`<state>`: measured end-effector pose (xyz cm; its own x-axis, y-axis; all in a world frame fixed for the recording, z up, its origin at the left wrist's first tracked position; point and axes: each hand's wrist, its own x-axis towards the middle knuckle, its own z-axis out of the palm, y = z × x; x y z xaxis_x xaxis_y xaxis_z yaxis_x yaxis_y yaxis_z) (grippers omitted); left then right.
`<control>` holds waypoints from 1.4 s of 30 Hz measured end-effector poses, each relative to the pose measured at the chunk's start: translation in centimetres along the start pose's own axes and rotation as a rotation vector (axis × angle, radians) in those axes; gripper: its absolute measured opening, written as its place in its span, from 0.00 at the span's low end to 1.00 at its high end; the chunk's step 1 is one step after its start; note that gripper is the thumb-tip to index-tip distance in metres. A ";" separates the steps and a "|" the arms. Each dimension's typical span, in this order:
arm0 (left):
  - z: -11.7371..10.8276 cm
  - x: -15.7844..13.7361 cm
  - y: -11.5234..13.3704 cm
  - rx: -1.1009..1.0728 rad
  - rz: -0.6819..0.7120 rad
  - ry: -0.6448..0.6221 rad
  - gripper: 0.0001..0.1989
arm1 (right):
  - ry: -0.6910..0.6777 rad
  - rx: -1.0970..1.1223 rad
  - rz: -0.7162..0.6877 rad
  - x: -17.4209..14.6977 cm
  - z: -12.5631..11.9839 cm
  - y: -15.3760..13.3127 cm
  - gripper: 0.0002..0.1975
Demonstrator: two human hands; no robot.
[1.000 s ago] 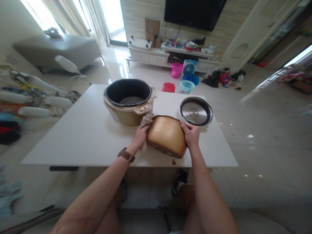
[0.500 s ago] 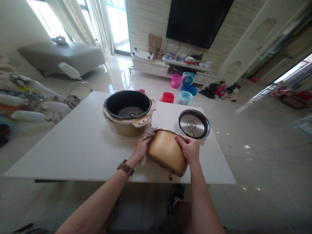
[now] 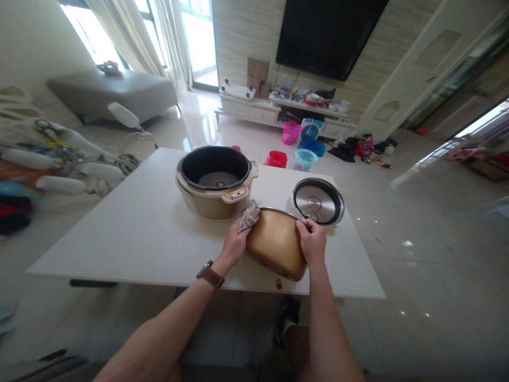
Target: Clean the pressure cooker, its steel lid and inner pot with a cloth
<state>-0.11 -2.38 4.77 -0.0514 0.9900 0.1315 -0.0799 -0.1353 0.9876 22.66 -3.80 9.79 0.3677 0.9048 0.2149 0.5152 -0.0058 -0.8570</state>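
Note:
A gold-coloured inner pot [image 3: 276, 241] is tilted over the front of the white table [image 3: 131, 233], its outer side towards me. My left hand [image 3: 235, 241] is closed on a patterned cloth [image 3: 249, 216], pressed against the pot's left rim. At the right rim, my right hand [image 3: 313, 241] grips the pot with the thumb on the outer wall. Behind my left hand stands the cooker body [image 3: 214, 201], open at the top, with a dark interior. The round lid [image 3: 318, 202] lies underside up beyond my right hand. The inside of the pot is hidden from me.
A small brown piece [image 3: 279, 283] lies near the table's front edge. Past the far edge are a red basket [image 3: 275, 158] and a light blue basket [image 3: 305, 159] on the floor. To the left stands a blurred rack-like object with white paddle-shaped parts [image 3: 61, 184].
The view has shifted, so the scene sits slightly further right. My right hand has moved outward along the pot's rim, and more of the cloth shows at my left hand.

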 end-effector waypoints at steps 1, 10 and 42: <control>0.0 -0.1 0.2 0.013 0.020 -0.014 0.23 | 0.011 -0.003 0.009 0.1 0.1 0.3 0.25; -0.2 1.6 -0.9 -0.054 -0.093 -0.031 0.23 | -0.032 0.074 0.071 0.7 -0.1 2.2 0.30; -1.1 2.6 -4.3 -0.194 -0.547 0.062 0.18 | -0.049 0.054 0.027 0.7 0.4 1.4 0.31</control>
<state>-1.02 0.77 0.74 -0.0091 0.9147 -0.4040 -0.2915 0.3840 0.8761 23.30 -3.04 8.56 0.3422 0.9243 0.1691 0.4622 -0.0088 -0.8868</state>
